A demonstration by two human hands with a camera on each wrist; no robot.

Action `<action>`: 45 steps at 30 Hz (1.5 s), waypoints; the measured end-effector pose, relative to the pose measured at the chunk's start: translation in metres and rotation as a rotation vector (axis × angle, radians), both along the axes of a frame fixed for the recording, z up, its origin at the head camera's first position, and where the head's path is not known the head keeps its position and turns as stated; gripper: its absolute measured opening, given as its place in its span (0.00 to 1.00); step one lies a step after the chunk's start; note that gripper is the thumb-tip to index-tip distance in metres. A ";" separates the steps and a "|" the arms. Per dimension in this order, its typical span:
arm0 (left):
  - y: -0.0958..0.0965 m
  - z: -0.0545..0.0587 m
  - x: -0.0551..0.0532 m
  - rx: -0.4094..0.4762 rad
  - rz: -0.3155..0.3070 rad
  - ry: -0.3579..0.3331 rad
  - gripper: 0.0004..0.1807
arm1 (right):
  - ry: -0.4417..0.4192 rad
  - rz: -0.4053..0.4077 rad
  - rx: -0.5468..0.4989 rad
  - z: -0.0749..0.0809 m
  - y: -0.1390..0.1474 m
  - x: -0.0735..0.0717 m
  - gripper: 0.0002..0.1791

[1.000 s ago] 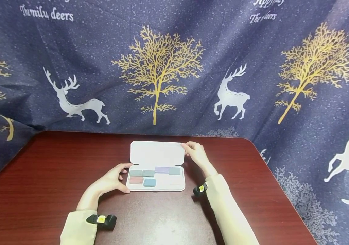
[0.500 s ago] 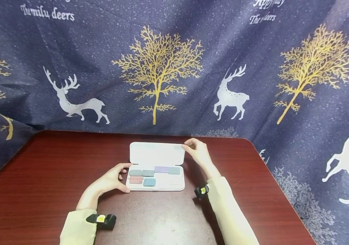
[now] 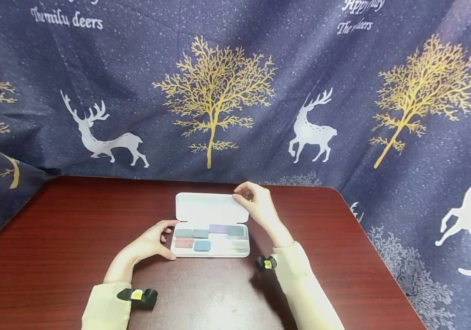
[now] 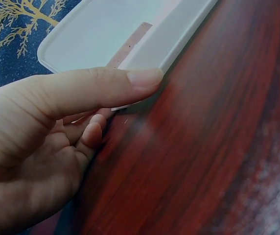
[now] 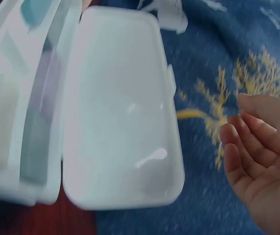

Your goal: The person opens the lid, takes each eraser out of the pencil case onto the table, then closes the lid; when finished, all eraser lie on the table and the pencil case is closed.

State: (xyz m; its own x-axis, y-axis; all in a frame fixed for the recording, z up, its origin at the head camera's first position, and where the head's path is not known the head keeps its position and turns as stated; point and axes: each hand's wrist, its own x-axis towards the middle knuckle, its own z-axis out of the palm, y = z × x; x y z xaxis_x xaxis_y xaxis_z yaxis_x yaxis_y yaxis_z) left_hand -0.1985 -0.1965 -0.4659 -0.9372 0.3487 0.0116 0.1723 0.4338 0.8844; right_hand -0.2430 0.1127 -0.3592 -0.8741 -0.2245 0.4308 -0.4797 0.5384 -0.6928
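A white hinged box (image 3: 220, 249) lies on the table with its lid (image 3: 206, 207) raised toward the back. Inside sit several small coloured blocks, among them a pink block (image 3: 183, 242), a blue block (image 3: 202, 246) and a purple block (image 3: 218, 228). My left hand (image 3: 146, 245) grips the left end of the box, the thumb (image 4: 142, 78) at its front corner. By the lid's upper edge is my right hand (image 3: 262, 206). The right wrist view shows its fingers (image 5: 233, 159) loosely bent, apart from the lid, with nothing between them.
The reddish-brown table (image 3: 95, 206) has rounded far corners. Directly behind it hangs a dark blue cloth (image 3: 243, 151) with deer and trees on it. Each sleeve carries a black wrist camera, such as the one (image 3: 148, 299) on the left.
My right hand has come away from the lid's right corner and shifted left along the upper edge. The lid leans slightly differently. My left hand keeps its grip on the box.
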 end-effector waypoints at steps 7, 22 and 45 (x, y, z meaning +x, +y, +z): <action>0.001 -0.001 -0.002 0.000 0.010 -0.020 0.52 | -0.004 0.093 0.003 0.004 -0.027 0.011 0.05; 0.003 0.000 -0.003 -0.028 0.008 -0.035 0.52 | -0.018 0.207 0.075 -0.023 -0.072 0.017 0.05; 0.000 0.000 -0.002 -0.002 0.005 -0.017 0.52 | -0.147 0.308 0.206 -0.051 -0.102 0.028 0.09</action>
State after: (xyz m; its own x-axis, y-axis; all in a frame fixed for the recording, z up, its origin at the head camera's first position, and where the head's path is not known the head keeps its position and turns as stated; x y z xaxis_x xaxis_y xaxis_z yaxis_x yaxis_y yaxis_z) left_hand -0.2005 -0.1964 -0.4661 -0.9391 0.3437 -0.0047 0.1552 0.4361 0.8864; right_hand -0.2153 0.0102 -0.4103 -0.8018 -0.5539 0.2245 -0.5436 0.5197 -0.6591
